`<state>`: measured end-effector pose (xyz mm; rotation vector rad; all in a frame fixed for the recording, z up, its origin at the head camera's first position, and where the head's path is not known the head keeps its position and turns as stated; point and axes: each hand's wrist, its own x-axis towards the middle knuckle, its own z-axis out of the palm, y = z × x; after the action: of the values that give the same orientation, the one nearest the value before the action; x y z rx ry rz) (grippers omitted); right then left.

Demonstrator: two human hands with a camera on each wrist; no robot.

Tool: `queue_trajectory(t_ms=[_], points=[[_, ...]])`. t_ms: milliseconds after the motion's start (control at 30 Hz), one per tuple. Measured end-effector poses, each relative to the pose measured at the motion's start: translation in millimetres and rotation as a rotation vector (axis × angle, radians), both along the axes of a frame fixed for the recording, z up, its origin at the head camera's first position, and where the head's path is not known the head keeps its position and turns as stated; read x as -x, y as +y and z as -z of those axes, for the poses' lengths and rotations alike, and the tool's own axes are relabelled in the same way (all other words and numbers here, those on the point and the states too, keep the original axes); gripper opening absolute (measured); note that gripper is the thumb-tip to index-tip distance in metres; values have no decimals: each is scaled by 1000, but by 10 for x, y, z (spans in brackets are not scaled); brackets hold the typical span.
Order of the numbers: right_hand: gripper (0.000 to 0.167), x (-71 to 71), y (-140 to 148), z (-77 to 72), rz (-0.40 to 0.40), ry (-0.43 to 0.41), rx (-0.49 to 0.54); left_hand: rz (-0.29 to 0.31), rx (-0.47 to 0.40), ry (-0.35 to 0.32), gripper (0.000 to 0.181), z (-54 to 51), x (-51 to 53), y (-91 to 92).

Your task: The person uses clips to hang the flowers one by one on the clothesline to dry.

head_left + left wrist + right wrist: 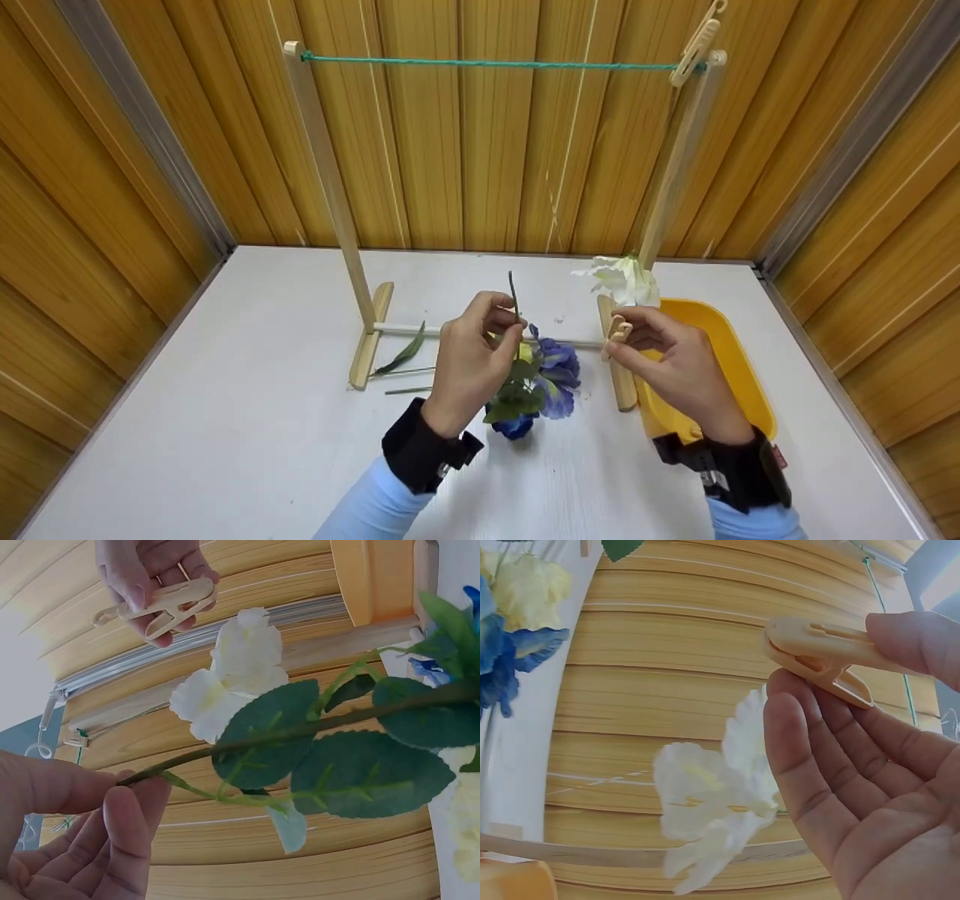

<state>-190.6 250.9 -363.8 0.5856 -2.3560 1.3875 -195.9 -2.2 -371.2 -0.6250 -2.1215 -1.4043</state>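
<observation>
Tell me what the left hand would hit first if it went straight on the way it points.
Probably the wooden wall: beyond the stem it pinches, the left hand seems to have a clear line, left of the white flower, though depth is unclear.

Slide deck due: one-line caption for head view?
Left hand pinches a leafy stem, right hand holds a beige clothespin; a green cord spans two wooden posts.

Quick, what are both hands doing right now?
Left hand: holding a stem between its fingers.
Right hand: holding a clip.
</observation>
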Motion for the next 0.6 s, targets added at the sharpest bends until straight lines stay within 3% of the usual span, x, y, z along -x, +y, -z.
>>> queue_trajectory(t_ms=[267, 600], points=[[35, 159, 27, -239, -39, 45, -13, 33, 53, 52, 13, -189, 119, 51], [34, 388, 91, -482, -26, 29, -34, 82, 91, 21, 11, -430, 355, 116]])
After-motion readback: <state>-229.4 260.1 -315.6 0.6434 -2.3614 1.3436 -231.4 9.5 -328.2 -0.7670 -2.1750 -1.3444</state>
